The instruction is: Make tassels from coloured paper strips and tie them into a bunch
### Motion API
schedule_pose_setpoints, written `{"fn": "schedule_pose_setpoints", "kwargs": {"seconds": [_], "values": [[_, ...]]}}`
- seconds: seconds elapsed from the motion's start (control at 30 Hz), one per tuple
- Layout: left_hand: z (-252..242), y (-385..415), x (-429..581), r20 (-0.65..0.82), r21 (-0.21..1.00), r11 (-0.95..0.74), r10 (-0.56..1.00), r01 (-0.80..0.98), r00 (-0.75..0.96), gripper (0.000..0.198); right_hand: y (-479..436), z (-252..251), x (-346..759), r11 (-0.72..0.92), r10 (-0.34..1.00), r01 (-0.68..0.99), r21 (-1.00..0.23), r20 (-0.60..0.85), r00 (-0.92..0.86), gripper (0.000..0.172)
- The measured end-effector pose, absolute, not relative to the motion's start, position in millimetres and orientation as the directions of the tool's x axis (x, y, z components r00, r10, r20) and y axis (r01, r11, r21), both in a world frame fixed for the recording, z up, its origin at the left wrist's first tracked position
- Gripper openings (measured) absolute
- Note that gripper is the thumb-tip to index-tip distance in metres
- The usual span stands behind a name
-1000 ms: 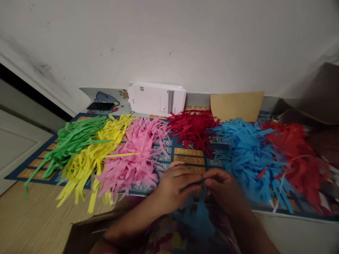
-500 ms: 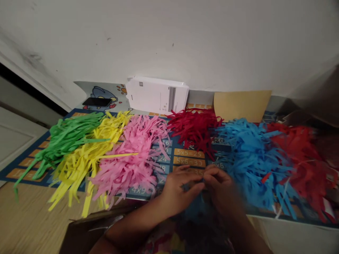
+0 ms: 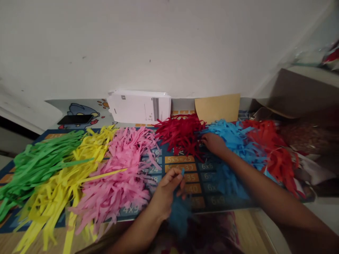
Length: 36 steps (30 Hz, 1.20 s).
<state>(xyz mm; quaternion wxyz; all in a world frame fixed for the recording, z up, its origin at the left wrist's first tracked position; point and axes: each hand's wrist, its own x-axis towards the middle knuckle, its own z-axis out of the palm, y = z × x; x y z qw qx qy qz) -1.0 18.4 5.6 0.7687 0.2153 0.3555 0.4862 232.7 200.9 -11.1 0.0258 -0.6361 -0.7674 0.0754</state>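
Note:
My left hand [image 3: 168,190] is pinched on a bunch of blue paper strips [image 3: 178,211] that hangs down toward my lap. My right hand [image 3: 213,143] reaches forward onto the near left edge of the blue strip pile [image 3: 233,139], right beside the dark red strip pile [image 3: 180,132]. Its fingers are curled at the strips; whether anything is held cannot be seen. Both piles lie on a blue multiplication-table mat [image 3: 185,169].
Green [image 3: 37,162], yellow [image 3: 66,173] and pink [image 3: 119,173] strip piles lie on the left, bright red strips [image 3: 275,148] on the right. White papers [image 3: 139,107], a tan card [image 3: 217,107] and a black phone [image 3: 75,120] rest by the wall. A brown box [image 3: 302,90] stands at the right.
My hands were together over the mat working a blue strip; now the right hand has left and reached forward to the blue pile. The left keeps the blue bunch. The view shifted right.

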Motion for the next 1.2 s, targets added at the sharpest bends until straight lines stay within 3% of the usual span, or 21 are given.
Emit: {"fn": "schedule_pose_setpoints", "kwargs": {"seconds": [0.23, 0.4, 0.43, 0.47, 0.57, 0.63, 0.7, 0.8, 0.97, 1.2], "values": [[-2.9, 19.7, -1.5, -0.241, 0.884, 0.293, 0.954, -0.363, 0.18, 0.048, 207.8, -13.5, 221.2, 0.145, 0.985, 0.984, -0.104, -0.075, -0.153, 0.02], [-8.8, 17.6, -6.5, -0.138, 0.966, 0.158, 0.984, -0.203, 0.111, 0.038, 166.3, 14.6, 238.1, 0.084, 0.994, 0.985, -0.149, 0.077, -0.073, 0.026], [-9.2, 17.0, -6.8, -0.091, 0.982, 0.105, 0.991, -0.155, 0.095, 0.033, 147.7, 18.3, 237.6, 0.098, 0.989, 0.974, -0.202, 0.126, -0.074, 0.026], [-9.3, 16.6, -6.5, -0.033, 0.995, 0.041, 0.996, -0.096, 0.08, 0.027, 126.4, 19.7, 234.8, 0.131, 0.975, 0.93, -0.343, 0.214, -0.059, 0.023], [-8.5, 16.1, -2.3, 0.192, 0.971, -0.199, 0.979, 0.132, 0.068, 0.013, 59.8, 8.8, 215.9, 0.356, 0.934, 0.592, -0.723, 0.297, -0.2, 0.019], [-8.3, 15.8, 2.1, 0.32, 0.904, -0.336, 0.942, 0.266, 0.104, 0.01, 26.8, -5.7, 201.2, 0.283, 0.959, 0.378, -0.881, 0.255, -0.124, 0.017], [-8.7, 15.2, 6.3, 0.374, 0.851, -0.405, 0.914, 0.335, 0.154, 0.012, 8.8, -19.0, 191.4, 0.158, 0.987, 0.237, -0.959, 0.154, -0.037, 0.015], [-8.5, 14.1, 10.3, 0.37, 0.83, -0.42, 0.907, 0.365, 0.203, 0.013, 1.8, -30.6, 188.9, 0.037, 0.999, 0.124, -0.992, 0.04, 0.021, 0.017], [-2.0, 13.5, 10.3, 0.304, 0.814, -0.391, 0.917, 0.429, 0.257, 0.015, 1.1, -31.4, 193.5, -0.016, 0.999, 0.079, -0.997, -0.013, 0.045, 0.013], [0.3, 10.8, 8.7, 0.281, 0.785, -0.394, 0.914, 0.477, 0.292, 0.016, -2.2, -23.4, 190.9, 0.071, 0.993, 0.294, -0.953, 0.097, 0.072, 0.008]]}}
